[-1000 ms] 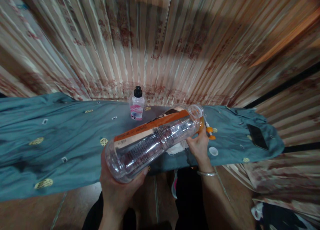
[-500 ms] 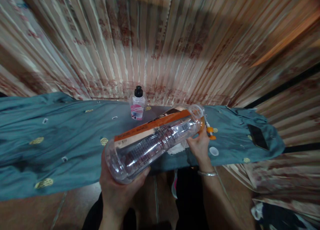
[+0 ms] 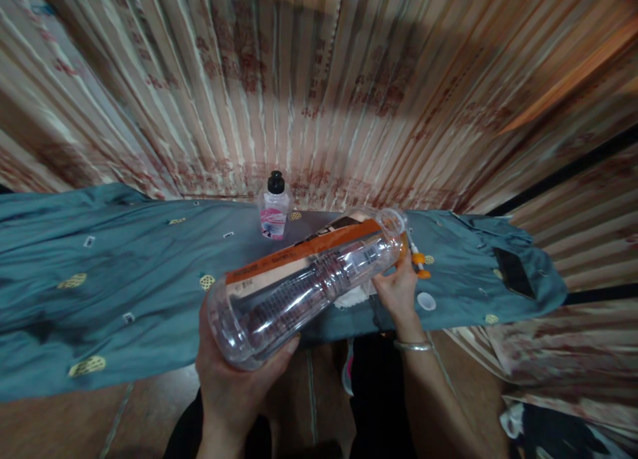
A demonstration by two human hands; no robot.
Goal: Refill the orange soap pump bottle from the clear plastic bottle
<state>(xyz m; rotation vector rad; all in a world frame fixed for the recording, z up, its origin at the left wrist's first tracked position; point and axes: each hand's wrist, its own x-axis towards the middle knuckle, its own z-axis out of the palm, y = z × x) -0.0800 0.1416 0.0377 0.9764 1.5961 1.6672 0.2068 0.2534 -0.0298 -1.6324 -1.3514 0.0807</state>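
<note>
Dim light. I note a dark shadow high on the curtain (image 3: 309, 140), white glare on my bottle (image 3: 309, 289), fine detail soft, stretching toward the edges.

Slim silver bangle (image 3: 413, 346) on right wrist (image 3: 411, 331), black legwear (image 3: 381, 392)

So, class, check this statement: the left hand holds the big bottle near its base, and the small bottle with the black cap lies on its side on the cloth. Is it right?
Not quite: the head view shows the small bottle with the black cap standing upright on the cloth. The left hand does hold the big bottle near its base.
</note>
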